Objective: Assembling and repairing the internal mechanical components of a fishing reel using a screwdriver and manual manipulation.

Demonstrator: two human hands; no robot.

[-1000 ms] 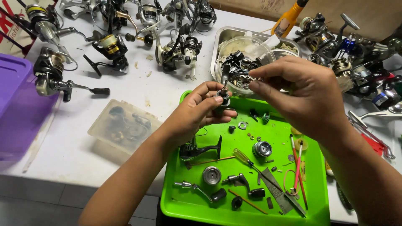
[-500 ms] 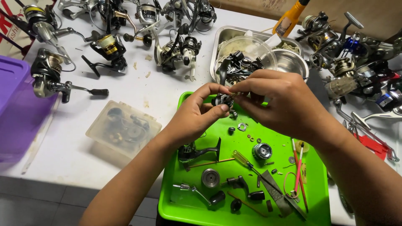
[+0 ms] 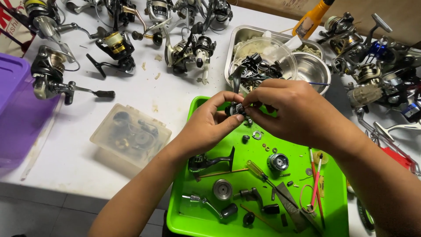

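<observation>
Both hands are meeting above the far edge of the bright green plastic tray (image 3: pixel 333 193). The left hand (image 3: pixel 206 127) is curling narrowly, thumb and forefinger pinching a small black reel part (image 3: pixel 235 109). The right hand (image 3: pixel 291 112) is closing its fingertips on the same part from the other side. In the tray, one yellow-handled screwdriver (image 3: pixel 258 170), one round silver spool (image 3: pixel 278 161) and two red sticks (image 3: pixel 315 184) are lying. Left of the tray, one clear lidded plastic box (image 3: pixel 130 134) is sitting on the white table (image 3: pixel 131 87); farther left is one purple plastic tub (image 3: pixel 17 109).

Tray (image 3: pixel 335 193) bright green; bin (image 3: pixel 17 114) purple; bottle (image 3: pixel 312 18) orange
</observation>
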